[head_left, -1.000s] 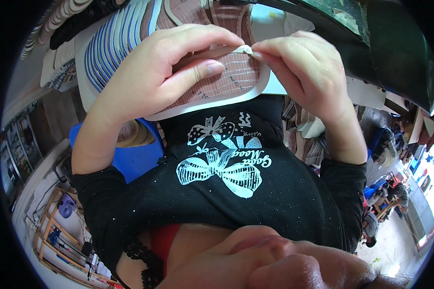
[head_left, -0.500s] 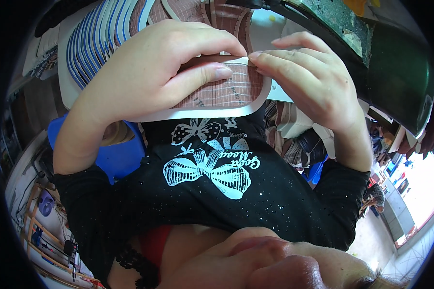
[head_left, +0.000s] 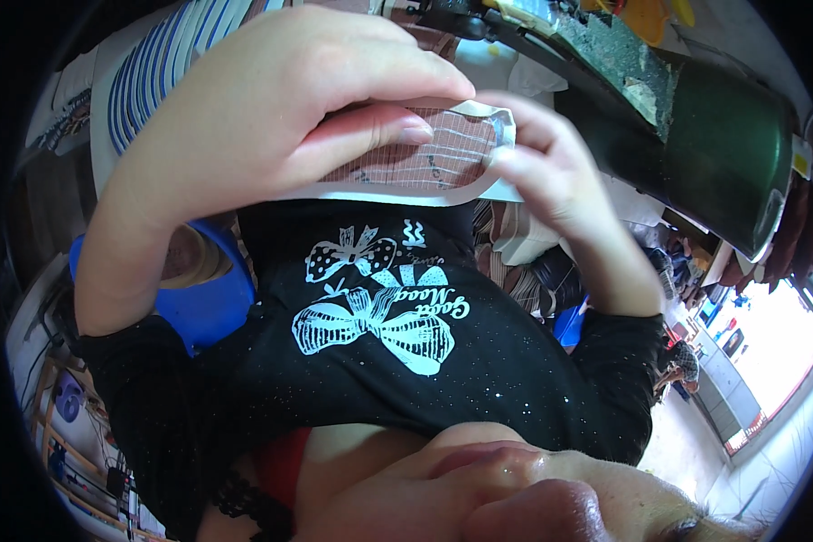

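A brown checked insole (head_left: 456,149) with a white edging strip is held up in front of my chest. My left hand (head_left: 325,81) is closed on it, with the thumb lying flat on the checked face and the fingers over the far edge. At the rounded right end is my right hand (head_left: 560,172), smeared by motion. Its thumb presses on the white edging and its fingers pass behind the insole, where their tips are hidden. The edging stands up a little around that end.
Several white pieces with blue edges (head_left: 158,77) are stacked at the far left. A blue tub (head_left: 212,312) with a tan roll (head_left: 190,257) is by my left forearm. A dark green machine (head_left: 723,154) stands at the right. Brown and white pieces (head_left: 519,235) lie below my right hand.
My right hand has gone from pinching the far edge to wrapping the insole's right end, thumb in front. That end now curls up more. My left hand keeps its grip; the whole view has shifted slightly.
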The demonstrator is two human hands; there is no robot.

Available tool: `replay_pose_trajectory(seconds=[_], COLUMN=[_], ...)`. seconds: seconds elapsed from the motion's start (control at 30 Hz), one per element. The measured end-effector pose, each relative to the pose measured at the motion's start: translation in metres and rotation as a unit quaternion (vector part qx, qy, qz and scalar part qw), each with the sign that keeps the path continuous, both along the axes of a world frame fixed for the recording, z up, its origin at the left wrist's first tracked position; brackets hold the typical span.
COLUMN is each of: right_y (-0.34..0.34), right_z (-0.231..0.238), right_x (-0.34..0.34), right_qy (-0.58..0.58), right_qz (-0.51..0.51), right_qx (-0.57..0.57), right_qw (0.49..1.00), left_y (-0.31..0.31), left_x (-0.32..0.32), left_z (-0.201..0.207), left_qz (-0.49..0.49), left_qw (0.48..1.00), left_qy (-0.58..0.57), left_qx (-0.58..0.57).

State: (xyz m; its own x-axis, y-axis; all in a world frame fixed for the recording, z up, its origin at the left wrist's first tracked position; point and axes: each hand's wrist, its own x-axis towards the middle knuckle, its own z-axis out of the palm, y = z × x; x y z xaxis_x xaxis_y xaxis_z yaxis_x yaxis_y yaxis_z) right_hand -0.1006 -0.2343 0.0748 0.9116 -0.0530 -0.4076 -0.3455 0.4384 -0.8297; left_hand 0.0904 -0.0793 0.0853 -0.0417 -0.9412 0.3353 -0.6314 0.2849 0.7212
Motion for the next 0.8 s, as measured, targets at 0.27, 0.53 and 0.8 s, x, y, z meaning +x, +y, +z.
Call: replay_pose_trajectory(seconds=[0.27,0.53,0.8], right_y=[0.045,0.027,0.017], right_z=[-0.038,-0.034,-0.024], right_x=[0.025,0.049,0.055], right_qy=[-0.158,-0.155,-0.12], right_qz=[-0.23,-0.28,-0.305], right_qx=[0.031,-0.037,-0.022], right_qw=[0.96,0.947,0.944], left_y=[-0.064,-0.136,-0.138], left_x=[0.065,0.075,0.079], left_z=[0.037,0.04,0.044], left_qz=[-0.055,-0.079,-0.076], left_qw=[0.969,0.932,0.935], left_qy=[-0.211,-0.075,-0.045], left_qx=[0.115,0.345,0.342])
